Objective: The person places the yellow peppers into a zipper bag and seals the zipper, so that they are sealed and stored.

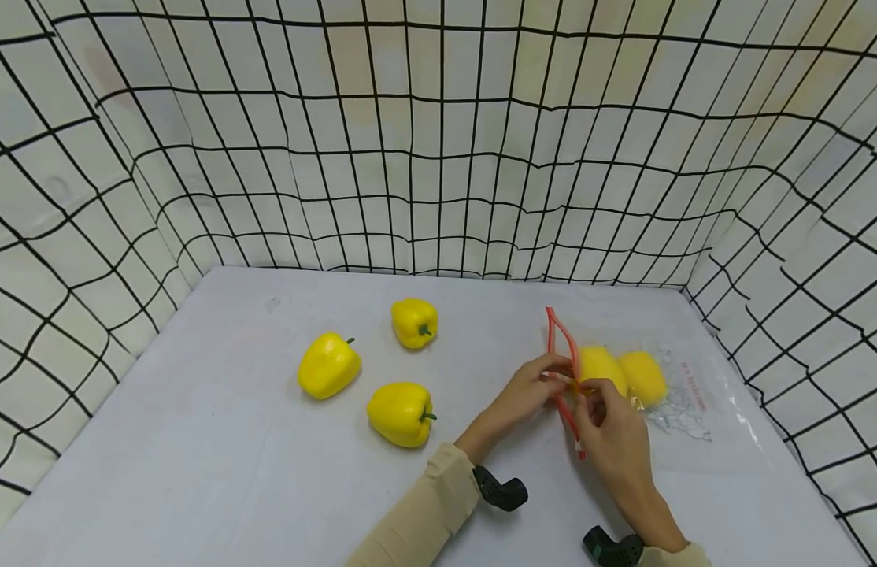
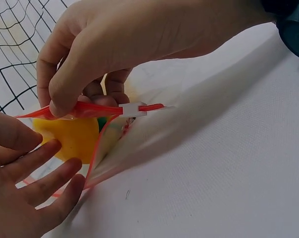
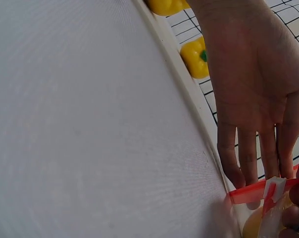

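Observation:
A clear plastic zip bag (image 1: 682,405) with a red zip edge (image 1: 564,335) lies at the right, its mouth facing left. Two yellow bell peppers (image 1: 644,379) are inside. My right hand (image 1: 616,437) pinches the red zip edge between thumb and fingers, close to a white slider (image 2: 132,109). At the mouth, my left hand (image 1: 527,391) has its fingers nearly straight and spread, fingertips right at the red edge. In the right wrist view, the left fingers (image 3: 247,153) reach down behind the red strip, partly hidden by it.
Three loose yellow bell peppers lie left of my hands: one at the far left (image 1: 330,366), one at the back (image 1: 414,323), one nearer me (image 1: 401,415). Black netting (image 1: 442,150) over white sheeting encloses the white table (image 1: 197,472) at the back and both sides.

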Available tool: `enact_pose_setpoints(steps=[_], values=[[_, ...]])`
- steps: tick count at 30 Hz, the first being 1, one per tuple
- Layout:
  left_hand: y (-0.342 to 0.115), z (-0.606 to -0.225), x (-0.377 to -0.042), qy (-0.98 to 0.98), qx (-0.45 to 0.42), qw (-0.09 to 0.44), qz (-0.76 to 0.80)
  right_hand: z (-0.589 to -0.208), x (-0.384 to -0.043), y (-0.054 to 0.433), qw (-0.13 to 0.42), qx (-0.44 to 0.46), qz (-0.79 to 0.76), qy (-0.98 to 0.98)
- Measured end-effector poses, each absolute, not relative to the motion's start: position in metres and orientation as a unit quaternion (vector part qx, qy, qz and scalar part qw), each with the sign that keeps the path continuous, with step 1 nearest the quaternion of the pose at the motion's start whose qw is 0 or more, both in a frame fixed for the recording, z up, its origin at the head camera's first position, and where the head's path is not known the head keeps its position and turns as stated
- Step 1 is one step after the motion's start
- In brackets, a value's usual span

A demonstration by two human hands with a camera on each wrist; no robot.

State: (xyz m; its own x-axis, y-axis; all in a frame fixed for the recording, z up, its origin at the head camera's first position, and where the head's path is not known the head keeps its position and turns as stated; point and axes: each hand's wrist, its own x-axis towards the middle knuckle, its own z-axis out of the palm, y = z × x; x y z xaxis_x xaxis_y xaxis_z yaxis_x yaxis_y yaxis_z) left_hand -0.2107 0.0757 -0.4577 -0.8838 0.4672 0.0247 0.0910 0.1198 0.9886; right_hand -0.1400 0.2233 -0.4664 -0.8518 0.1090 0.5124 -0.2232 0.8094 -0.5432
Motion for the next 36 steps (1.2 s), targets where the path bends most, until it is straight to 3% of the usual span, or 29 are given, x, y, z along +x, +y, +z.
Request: enact_pose_setpoints(steps=[15, 29, 36], values=[[0.078, -0.455, -0.209, 0.735, 0.202, 0.175, 0.623, -0.465, -0.139, 0.225, 0.271, 0.037, 0.315, -0.909], [0.062, -0.437, -0.204, 0.834, 0.217, 0.093, 0.499, -0.467, -0.14, 0.222, 0.27, 0.038, 0.31, -0.911], [0.053, -0.424, -0.195, 0.879, 0.283, 0.068, 0.376, -0.467, -0.14, 0.223, 0.271, 0.04, 0.303, -0.913]])
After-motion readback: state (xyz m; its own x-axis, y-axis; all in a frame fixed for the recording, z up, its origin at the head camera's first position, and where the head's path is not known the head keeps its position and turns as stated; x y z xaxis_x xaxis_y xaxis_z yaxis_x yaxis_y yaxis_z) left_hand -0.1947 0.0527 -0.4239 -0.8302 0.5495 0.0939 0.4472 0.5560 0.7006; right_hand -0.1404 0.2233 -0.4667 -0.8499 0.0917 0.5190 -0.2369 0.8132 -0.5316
